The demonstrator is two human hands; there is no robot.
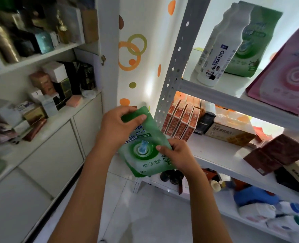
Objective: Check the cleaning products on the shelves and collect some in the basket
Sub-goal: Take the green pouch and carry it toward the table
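Observation:
I hold a green detergent pouch (145, 148) upright in front of me, its printed face toward me. My left hand (118, 127) pinches its top edge, thumb on the front. My right hand (178, 155) grips its lower right side. On the upper metal shelf (215, 95) at the right stand white "Oil enemy" bottles (217, 55), another green pouch (250, 46) behind them and a pink pouch (285, 76). No basket is in view.
The grey slotted shelf upright (173, 67) stands just right of the pouch. Orange boxes (182, 121) and other cartons fill the middle shelf; a blue bottle (255, 197) and small items lie lower. A white cabinet (57, 137) with boxes is at the left. Tiled floor lies below.

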